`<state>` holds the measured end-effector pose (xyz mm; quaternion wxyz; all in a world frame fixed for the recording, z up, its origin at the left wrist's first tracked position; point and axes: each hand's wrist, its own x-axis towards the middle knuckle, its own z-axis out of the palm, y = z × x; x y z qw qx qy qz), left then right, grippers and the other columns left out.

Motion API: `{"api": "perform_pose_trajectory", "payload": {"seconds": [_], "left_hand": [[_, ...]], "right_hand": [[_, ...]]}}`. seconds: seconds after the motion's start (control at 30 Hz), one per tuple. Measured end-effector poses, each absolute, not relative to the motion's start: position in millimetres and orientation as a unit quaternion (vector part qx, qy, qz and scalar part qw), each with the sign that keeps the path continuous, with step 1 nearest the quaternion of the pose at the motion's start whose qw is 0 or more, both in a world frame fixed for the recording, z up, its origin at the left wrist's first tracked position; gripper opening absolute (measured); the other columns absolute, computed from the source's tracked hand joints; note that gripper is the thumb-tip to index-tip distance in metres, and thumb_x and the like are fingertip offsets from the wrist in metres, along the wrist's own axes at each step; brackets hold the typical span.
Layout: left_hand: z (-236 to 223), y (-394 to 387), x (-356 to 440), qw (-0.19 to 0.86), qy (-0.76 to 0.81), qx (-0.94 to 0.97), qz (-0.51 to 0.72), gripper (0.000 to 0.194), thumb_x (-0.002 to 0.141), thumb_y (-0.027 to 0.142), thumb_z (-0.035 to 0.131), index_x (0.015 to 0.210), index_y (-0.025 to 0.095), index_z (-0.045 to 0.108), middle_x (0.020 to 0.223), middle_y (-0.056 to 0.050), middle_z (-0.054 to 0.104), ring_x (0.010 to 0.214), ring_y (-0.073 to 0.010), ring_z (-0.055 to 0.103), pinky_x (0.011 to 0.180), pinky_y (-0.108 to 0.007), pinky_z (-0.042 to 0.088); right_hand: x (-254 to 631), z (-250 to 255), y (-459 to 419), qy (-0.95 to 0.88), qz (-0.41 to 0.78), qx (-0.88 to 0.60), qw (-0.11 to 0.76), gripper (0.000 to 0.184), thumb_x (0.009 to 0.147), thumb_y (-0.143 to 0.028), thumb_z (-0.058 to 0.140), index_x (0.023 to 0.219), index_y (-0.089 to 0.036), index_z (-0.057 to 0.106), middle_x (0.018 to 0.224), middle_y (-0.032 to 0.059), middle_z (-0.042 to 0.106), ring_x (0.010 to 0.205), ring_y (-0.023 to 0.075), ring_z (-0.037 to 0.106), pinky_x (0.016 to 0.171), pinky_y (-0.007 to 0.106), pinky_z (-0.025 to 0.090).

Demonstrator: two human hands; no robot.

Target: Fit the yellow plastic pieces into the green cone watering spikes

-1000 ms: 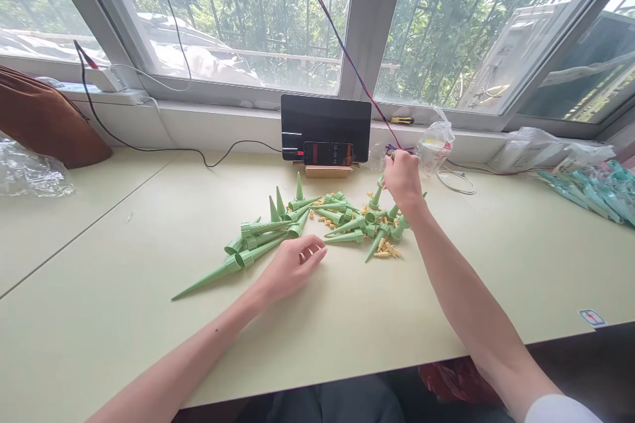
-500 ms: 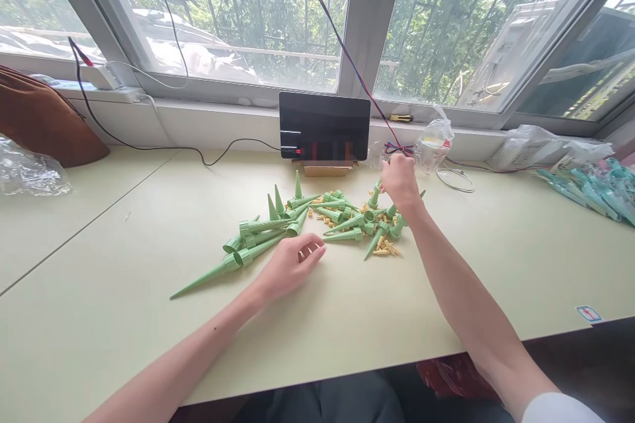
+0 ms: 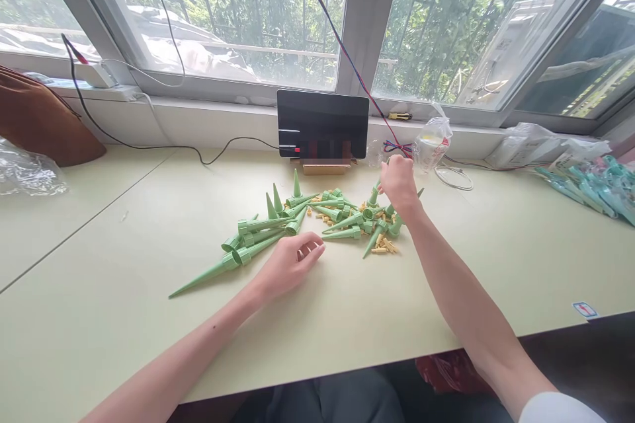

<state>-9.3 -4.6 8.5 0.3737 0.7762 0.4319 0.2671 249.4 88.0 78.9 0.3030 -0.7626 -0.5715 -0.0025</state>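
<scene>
My left hand [image 3: 294, 263] rests on the table beside the green plastic spikes, its fingers loosely curled and a little apart, with nothing seen in them. At the far right of the pile, my right hand [image 3: 399, 184] has its fingers closed around a green plastic spike [image 3: 373, 195], which they partly hide. Several more hollow, cone-shaped green spikes [image 3: 262, 238] with ribbed collars lie to the left, a few standing on their wide ends. Others [image 3: 343, 232] are heaped in the middle among small yellow plastic pieces [image 3: 385, 246].
Behind the pile, a black tablet [image 3: 323, 125] leans on a cardboard stand [image 3: 325, 170] by the window. A clear plastic bag [image 3: 434, 142] and a white cable [image 3: 454, 178] lie right of it. Teal items in plastic [image 3: 595, 188] are far right; a brown bag [image 3: 44, 119] is far left.
The view has shifted very slightly. Both hands and the spikes stay essentially where they were.
</scene>
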Motion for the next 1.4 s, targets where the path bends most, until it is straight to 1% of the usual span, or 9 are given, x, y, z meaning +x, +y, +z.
{"api": "perform_pose_trajectory", "payload": {"seconds": [0.13,0.23,0.37,0.47,0.6,0.8,0.87,1.1,1.4], "left_hand": [[8,-5,-10,0.377,0.430,0.776,0.266,0.028,0.094,0.044,0.049,0.091,0.019,0.064,0.071,0.001,0.061,0.056,-0.0110,0.048,0.054,-0.023,0.039],[8,-5,-10,0.373,0.428,0.778,0.269,0.029,0.094,0.044,0.049,0.091,0.019,0.063,0.071,0.000,0.061,0.056,-0.0110,0.047,0.054,-0.023,0.039],[9,-4,-9,0.373,0.422,0.781,0.271,0.030,0.094,0.044,0.048,0.090,0.018,0.063,0.070,0.000,0.060,0.056,-0.0113,0.047,0.054,-0.023,0.039],[9,-3,-9,0.375,0.423,0.779,0.270,0.029,0.094,0.043,0.048,0.090,0.018,0.063,0.069,0.000,0.059,0.055,-0.0113,0.048,0.053,-0.023,0.039],[9,-3,-10,0.376,0.421,0.779,0.273,0.028,0.094,0.042,0.048,0.089,0.018,0.062,0.069,0.000,0.059,0.055,-0.0116,0.049,0.053,-0.024,0.038],[6,-4,-12,0.367,0.433,0.778,0.269,0.023,0.094,0.036,0.047,0.097,0.019,0.063,0.052,0.006,0.043,0.049,-0.0107,0.040,0.051,-0.023,0.033],[5,-3,-13,0.361,0.440,0.778,0.267,0.024,0.095,0.033,0.044,0.101,0.020,0.063,0.052,0.007,0.042,0.048,-0.0107,0.038,0.050,-0.023,0.032],[3,-2,-15,0.371,0.439,0.775,0.265,0.034,0.098,0.028,0.032,0.114,0.022,0.061,0.067,0.002,0.060,0.051,-0.0110,0.046,0.054,-0.023,0.040],[0,0,-16,0.344,0.434,0.783,0.283,0.026,0.095,0.034,0.043,0.109,0.021,0.061,0.061,0.004,0.056,0.053,-0.0119,0.046,0.054,-0.023,0.039]], "right_hand": [[248,78,86,-0.568,-0.004,-0.766,0.300,0.023,0.095,-0.019,0.049,0.089,-0.006,0.067,0.077,0.0208,0.067,0.075,0.0293,0.071,0.068,0.036,0.057],[246,79,81,-0.559,-0.003,-0.763,0.323,0.020,0.094,-0.018,0.051,0.101,-0.005,0.064,0.076,0.0188,0.068,0.066,0.0267,0.070,0.062,0.034,0.055],[239,84,70,-0.563,-0.029,-0.739,0.368,0.038,0.092,-0.015,0.050,0.128,-0.003,0.048,0.073,0.0139,0.067,0.060,0.0262,0.067,0.058,0.033,0.050],[232,88,61,-0.608,-0.050,-0.700,0.372,0.040,0.095,-0.017,0.046,0.134,-0.007,0.043,0.070,0.0093,0.065,0.062,0.0256,0.065,0.060,0.032,0.048],[223,77,45,-0.721,-0.087,-0.610,0.317,0.022,0.099,-0.023,0.041,0.107,-0.015,0.060,0.072,0.0069,0.064,0.066,0.0204,0.061,0.066,0.028,0.043],[214,24,26,-0.830,-0.148,-0.491,0.217,0.037,0.103,-0.025,0.033,0.080,-0.018,0.062,0.068,0.0036,0.058,0.055,0.0136,0.047,0.054,0.026,0.028],[213,13,22,-0.841,-0.159,-0.469,0.218,0.040,0.103,-0.025,0.032,0.077,-0.018,0.062,0.065,0.0030,0.056,0.054,0.0132,0.044,0.053,0.026,0.027],[210,1,13,-0.861,-0.134,-0.422,0.250,0.045,0.104,-0.027,0.032,0.069,-0.019,0.058,0.060,0.0027,0.055,0.054,0.0138,0.045,0.056,0.027,0.032],[199,-11,5,-0.876,-0.113,-0.385,0.269,0.051,0.104,-0.037,0.036,0.059,-0.019,0.051,0.053,-0.0010,0.047,0.049,0.0116,0.039,0.054,0.027,0.025]]}}
